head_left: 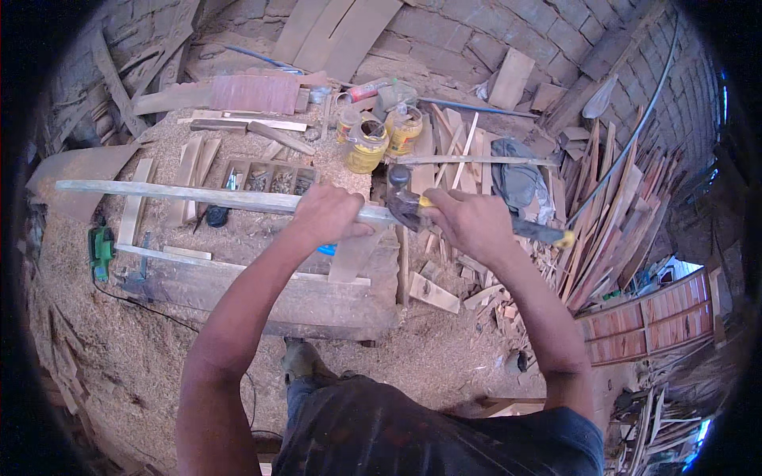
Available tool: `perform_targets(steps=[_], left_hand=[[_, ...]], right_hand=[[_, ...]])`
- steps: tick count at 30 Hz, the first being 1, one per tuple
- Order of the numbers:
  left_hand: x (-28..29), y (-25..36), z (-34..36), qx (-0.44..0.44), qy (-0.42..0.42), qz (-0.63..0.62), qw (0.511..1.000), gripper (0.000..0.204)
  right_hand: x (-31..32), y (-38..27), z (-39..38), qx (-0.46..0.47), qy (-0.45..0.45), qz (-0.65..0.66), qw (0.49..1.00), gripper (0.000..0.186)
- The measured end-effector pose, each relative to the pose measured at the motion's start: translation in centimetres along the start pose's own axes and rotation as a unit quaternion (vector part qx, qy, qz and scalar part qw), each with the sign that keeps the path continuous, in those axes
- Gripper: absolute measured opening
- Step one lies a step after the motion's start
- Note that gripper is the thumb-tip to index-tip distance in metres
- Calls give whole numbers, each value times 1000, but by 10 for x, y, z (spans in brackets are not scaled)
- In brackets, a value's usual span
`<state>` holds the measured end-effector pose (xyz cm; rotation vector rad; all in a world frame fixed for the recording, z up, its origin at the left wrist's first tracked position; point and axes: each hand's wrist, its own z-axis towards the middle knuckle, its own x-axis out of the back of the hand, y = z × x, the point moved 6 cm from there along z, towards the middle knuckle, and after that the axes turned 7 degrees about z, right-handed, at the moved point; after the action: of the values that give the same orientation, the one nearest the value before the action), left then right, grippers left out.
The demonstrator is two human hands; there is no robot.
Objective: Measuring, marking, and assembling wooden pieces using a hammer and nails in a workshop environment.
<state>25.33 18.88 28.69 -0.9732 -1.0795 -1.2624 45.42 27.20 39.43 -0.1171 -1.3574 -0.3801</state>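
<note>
My left hand (329, 214) is closed around a long, narrow wooden strip (182, 191) near its right end. The strip stretches away to the left above the workbench (317, 305). In my right hand (472, 222) is a claw hammer (402, 198), gripped by its black and yellow handle close to the head. The hammer's claw is at the strip's right end; whether it touches a nail there I cannot make out. A short flat board (352, 258) lies below my left hand, over a second thin strip (238, 266) on the bench.
A divided wooden box (270, 179) of small hardware sits behind the long strip. Yellow plastic jars (366, 147) stand at the back. To the left is a green power tool (101, 250) with a cord. Stacked wood offcuts (619, 206) lean at the right; sawdust covers the floor.
</note>
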Motion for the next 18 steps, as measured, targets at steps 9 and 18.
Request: perform_targets(steps=[9,18], left_hand=[[-7,-3,3,-6,-32,22,999,59],[-7,-4,1,37,-43,-2,998,59]], right_hand=[[-23,-29,20,48,77,22,996,35],[-18,-29,11,99,60,12,993,34]])
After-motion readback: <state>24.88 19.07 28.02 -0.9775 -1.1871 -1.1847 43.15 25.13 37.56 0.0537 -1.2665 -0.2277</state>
